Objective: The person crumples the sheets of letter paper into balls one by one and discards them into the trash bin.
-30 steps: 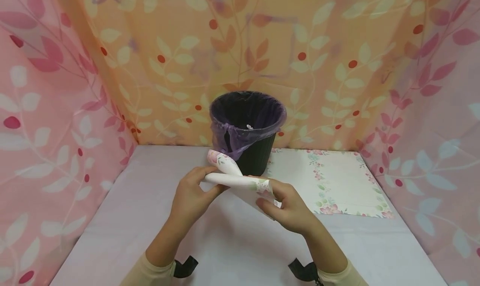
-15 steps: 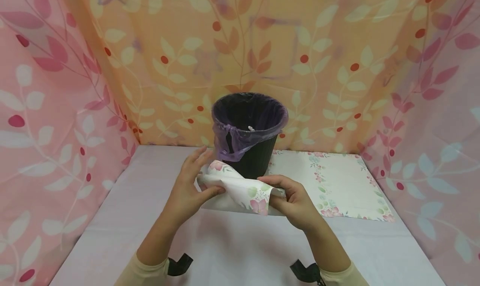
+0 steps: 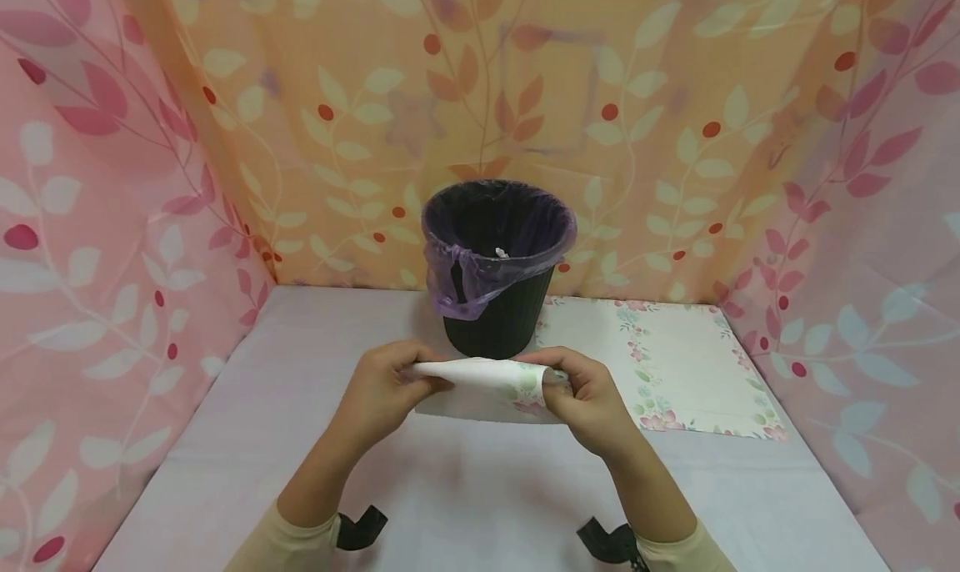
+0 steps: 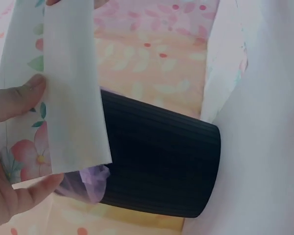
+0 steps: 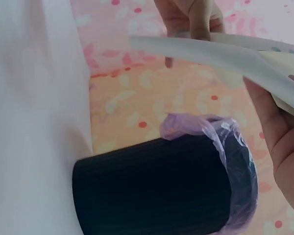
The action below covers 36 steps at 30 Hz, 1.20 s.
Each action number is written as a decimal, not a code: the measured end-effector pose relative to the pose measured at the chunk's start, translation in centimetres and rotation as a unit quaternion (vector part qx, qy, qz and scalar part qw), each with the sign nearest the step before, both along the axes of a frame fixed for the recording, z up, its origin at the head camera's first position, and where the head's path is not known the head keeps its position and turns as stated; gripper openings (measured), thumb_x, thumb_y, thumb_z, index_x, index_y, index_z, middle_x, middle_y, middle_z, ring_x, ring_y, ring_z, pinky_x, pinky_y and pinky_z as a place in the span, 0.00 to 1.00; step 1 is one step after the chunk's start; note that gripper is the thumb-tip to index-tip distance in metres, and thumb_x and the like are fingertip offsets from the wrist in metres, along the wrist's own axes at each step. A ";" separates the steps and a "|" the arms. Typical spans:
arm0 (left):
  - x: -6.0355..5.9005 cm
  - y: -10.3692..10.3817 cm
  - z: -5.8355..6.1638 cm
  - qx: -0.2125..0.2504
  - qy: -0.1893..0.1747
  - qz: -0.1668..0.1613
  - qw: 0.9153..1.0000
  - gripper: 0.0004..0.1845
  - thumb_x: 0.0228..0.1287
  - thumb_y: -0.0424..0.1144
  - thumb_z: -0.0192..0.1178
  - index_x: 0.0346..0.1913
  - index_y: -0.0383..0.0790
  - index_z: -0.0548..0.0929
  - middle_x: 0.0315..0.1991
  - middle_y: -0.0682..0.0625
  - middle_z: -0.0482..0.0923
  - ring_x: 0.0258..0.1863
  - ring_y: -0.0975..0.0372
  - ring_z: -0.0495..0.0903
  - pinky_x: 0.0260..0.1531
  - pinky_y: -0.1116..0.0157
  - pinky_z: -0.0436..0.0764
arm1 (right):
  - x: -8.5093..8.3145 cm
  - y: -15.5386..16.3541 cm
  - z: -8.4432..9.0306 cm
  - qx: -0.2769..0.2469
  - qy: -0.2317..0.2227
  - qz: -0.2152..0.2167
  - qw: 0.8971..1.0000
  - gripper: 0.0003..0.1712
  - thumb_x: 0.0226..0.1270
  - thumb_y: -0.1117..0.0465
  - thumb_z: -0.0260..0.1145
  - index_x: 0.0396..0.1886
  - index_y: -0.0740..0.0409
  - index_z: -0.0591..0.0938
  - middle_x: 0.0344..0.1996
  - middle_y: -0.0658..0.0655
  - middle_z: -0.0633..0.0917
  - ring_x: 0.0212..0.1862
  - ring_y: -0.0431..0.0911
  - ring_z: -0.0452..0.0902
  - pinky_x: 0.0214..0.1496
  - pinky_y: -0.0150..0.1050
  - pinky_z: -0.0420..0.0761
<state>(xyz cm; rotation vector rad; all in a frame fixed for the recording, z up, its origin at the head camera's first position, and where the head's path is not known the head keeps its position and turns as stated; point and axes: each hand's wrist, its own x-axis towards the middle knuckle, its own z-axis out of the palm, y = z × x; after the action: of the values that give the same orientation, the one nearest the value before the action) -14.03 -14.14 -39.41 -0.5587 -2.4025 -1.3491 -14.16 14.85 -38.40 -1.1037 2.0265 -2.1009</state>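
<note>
left hand: pinches the left end of the folded floral paper, thumb on top | right hand: fingers curled round the paper's right end | paper: held just above the tabletop, in front of the black bin with purple liner | flat floral sheet: on tabletop right of bin

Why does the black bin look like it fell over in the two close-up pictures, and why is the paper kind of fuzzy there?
Head view: the bin stands upright, evenly lit and sharp. Left wrist view: the camera is turned sideways, so the bin looks tipped; the paper sits very near the lens, soft and pale. Right wrist view: the bin looks tipped the other way, and the paper edge is blurred.
</note>
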 end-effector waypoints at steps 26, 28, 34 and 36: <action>1.6 1.6 0.7 0.147 -0.087 -0.043 0.984 0.15 0.50 0.33 0.79 0.18 0.47 0.82 0.25 0.51 0.78 0.34 0.58 0.79 0.28 0.62 0.82 | 2.2 -2.6 2.3 0.136 0.439 -0.298 0.836 0.51 0.55 0.35 0.76 0.65 0.69 0.77 0.69 0.72 0.73 0.70 0.63 0.69 0.74 0.36 0.68; 1.9 1.7 0.8 0.155 -0.058 -0.091 0.982 0.15 0.51 0.30 0.78 0.19 0.47 0.82 0.26 0.52 0.77 0.34 0.59 0.78 0.28 0.63 0.82 | 2.1 -2.5 2.0 0.168 0.422 -0.291 0.842 0.58 0.48 0.32 0.78 0.69 0.68 0.74 0.72 0.70 0.70 0.71 0.63 0.67 0.76 0.40 0.65; 2.4 2.0 0.9 0.146 0.047 -0.206 0.966 0.16 0.51 0.22 0.75 0.21 0.46 0.82 0.28 0.53 0.77 0.30 0.64 0.75 0.21 0.68 0.76 | 1.9 -2.2 0.9 0.254 0.342 -0.206 0.881 0.65 0.42 0.34 0.81 0.77 0.59 0.67 0.77 0.62 0.64 0.69 0.54 0.72 0.73 0.46 0.72; 2.5 2.1 1.0 0.140 0.079 -0.215 0.963 0.19 0.49 0.19 0.74 0.21 0.47 0.80 0.28 0.54 0.77 0.29 0.65 0.74 0.20 0.70 0.75 | 1.9 -2.2 0.7 0.254 0.313 -0.169 0.899 0.61 0.45 0.37 0.82 0.77 0.58 0.68 0.77 0.60 0.67 0.70 0.53 0.73 0.68 0.43 0.77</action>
<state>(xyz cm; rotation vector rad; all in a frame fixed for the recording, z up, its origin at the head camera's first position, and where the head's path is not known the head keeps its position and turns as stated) -11.57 -12.07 -38.44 -1.1041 -1.9851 -1.7052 -12.29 12.62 -37.68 -1.5272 3.0022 -1.2170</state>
